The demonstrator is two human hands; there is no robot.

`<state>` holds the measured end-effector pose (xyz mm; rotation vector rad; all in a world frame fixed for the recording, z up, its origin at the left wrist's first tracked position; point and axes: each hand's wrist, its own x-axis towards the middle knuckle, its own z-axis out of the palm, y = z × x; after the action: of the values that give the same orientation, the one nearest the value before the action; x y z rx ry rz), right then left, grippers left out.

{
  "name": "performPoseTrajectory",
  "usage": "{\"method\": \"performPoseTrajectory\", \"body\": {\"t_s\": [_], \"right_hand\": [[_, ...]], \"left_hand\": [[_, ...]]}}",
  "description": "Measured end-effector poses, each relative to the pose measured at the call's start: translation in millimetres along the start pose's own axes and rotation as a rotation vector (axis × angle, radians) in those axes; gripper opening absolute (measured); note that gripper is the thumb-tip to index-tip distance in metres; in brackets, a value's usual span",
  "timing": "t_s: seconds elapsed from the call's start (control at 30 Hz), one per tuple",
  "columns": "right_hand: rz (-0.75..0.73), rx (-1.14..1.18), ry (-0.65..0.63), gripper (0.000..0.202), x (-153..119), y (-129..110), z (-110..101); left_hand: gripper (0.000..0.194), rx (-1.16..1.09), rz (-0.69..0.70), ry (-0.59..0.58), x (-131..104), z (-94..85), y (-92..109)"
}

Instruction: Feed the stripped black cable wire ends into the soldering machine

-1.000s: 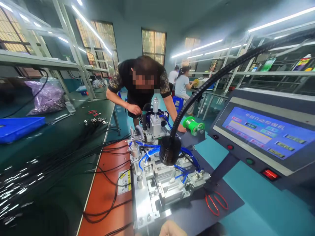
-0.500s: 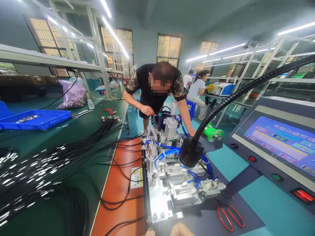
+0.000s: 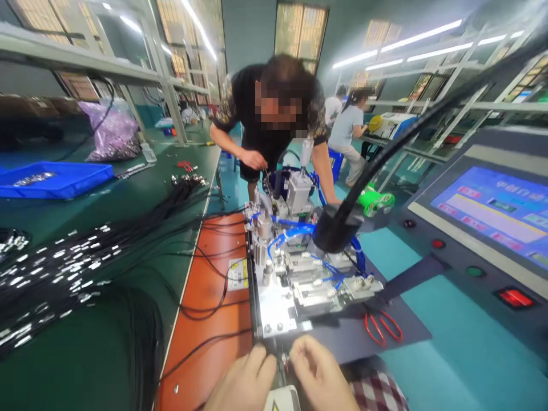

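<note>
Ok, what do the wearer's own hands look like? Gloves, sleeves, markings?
Left hand and right hand: both bare, no gloves. No ring, wristband or marking can be made out. The bottom edge of the picture cuts them off, with no sleeve showing on either. Dark-red-and-white checked cloth shows beside the right one; can't tell which garment.

Pretty mixed bag of materials here. The machine's front plate (image 3: 274, 308) is smooth bare metal, shiny enough to glare almost white. The blue tubing (image 3: 295, 231) looks like slick plastic, while the lamp head (image 3: 336, 228) is more of a matt black. Green spool (image 3: 375, 201) = glossy plastic, same kind of look for the blue tray (image 3: 81, 177). The purple bag (image 3: 113, 134) is thin, crinkly see-through plastic. The green tabletop (image 3: 107, 354) looks smooth, and the checked fabric (image 3: 379, 391) is plain woven cloth.
</note>
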<state>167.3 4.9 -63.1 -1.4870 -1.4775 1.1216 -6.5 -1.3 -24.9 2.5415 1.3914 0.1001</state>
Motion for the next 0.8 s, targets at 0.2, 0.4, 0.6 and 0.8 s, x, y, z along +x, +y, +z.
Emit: {"method": "performPoseTrajectory", "body": {"t_s": [0.2,0.4,0.6,0.8], "right_hand": [[0.041,-0.020,-0.060,0.020,-3.3,-15.1,-10.5],[0.080,0.018,-0.075,0.019,-3.6,-18.7,-16.5],[0.107,-0.003,-0.092,0.029,1.7,-20.5,-18.1],[0.170,0.113,-0.007,0.023,1.7,-22.9,-5.0]], "left_hand": [[0.037,-0.114,-0.020,-0.103,-0.1,-19.9,5.1],[0.031,0.021,0.058,-0.022,0.4,-16.4,5.5],[0.026,0.045,0.150,0.075,-2.0,-14.8,5.0],[0.024,0.048,0.166,0.094,-1.8,-15.1,5.1]]}}
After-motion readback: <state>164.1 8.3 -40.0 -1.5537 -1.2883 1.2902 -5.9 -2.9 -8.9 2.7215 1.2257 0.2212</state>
